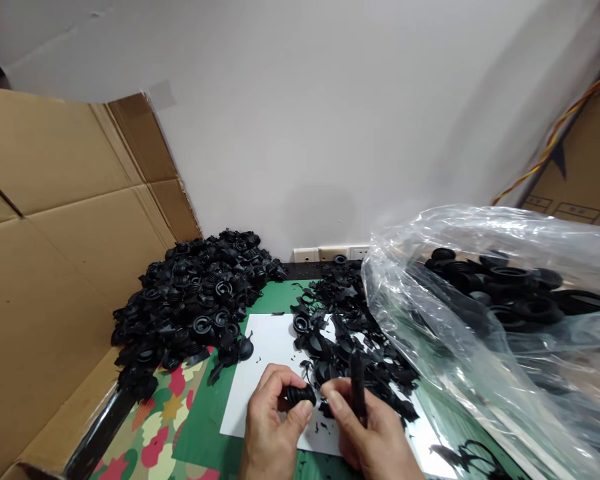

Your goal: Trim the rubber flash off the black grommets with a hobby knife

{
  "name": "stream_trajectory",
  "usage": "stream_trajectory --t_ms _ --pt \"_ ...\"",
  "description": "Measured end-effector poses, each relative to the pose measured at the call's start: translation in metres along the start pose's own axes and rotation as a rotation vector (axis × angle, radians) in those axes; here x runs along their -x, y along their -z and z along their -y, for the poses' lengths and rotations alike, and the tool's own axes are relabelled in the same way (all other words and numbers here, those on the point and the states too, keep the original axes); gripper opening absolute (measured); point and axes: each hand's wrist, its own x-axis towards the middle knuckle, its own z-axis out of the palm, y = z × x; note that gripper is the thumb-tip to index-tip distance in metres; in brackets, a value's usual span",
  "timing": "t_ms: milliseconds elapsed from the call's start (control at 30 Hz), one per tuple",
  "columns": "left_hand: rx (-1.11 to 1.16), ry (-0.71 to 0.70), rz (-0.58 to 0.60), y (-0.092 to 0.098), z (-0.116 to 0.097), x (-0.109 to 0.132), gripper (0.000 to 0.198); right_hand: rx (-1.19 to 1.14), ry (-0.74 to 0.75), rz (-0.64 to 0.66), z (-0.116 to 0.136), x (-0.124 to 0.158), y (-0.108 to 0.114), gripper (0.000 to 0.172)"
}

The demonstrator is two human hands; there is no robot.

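Presently, two hands work above one white sheet [235, 413], which lies on one green mat [205, 437]. The left hand [274, 423] has its grip closed around one black part [299, 396]; this part is ribbed and is held between thumb and fingers, over the sheet. The right hand [373, 432] has its grip closed on one black stick [359, 387], which stands nearly upright; its thumb and forefinger are near the part. What the tip of the stick is, I cannot tell.

On the left is one pile [190, 307] of black parts, too many for counting, beside one carton [55, 267]. Behind the right hand lies one heap of black scraps [347, 343], also uncountable, partly on the sheet. To the right is one clear bag [445, 223] with more than five black rings [527, 308] inside. Low on the wall [320, 120] are three socket plates [306, 255].
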Motion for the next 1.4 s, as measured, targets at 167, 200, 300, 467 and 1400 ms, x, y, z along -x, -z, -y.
stream_trajectory --t_ms 167,200,300,467,1400 --pt "-0.02 0.028 0.016 0.004 0.0 0.0 0.009 0.118 0.035 -0.111 0.018 0.003 0.024 0.05" --pt "-0.02 0.032 0.017 0.003 0.0 0.0 0.009 0.144 0.039 -0.097 0.022 0.004 0.029 0.051" --pt "-0.02 0.036 0.028 0.002 -0.002 0.0 0.009 0.244 0.113 -0.063 0.03 0.006 0.038 0.052" --pt "-0.033 0.023 0.046 0.002 -0.003 0.0 0.01 0.123 0.076 0.039 0.03 0.007 0.035 0.058" --pt "-0.136 -0.005 0.114 -0.005 0.002 0.001 0.011 0.229 0.416 0.036 0.017 -0.002 0.018 0.006"
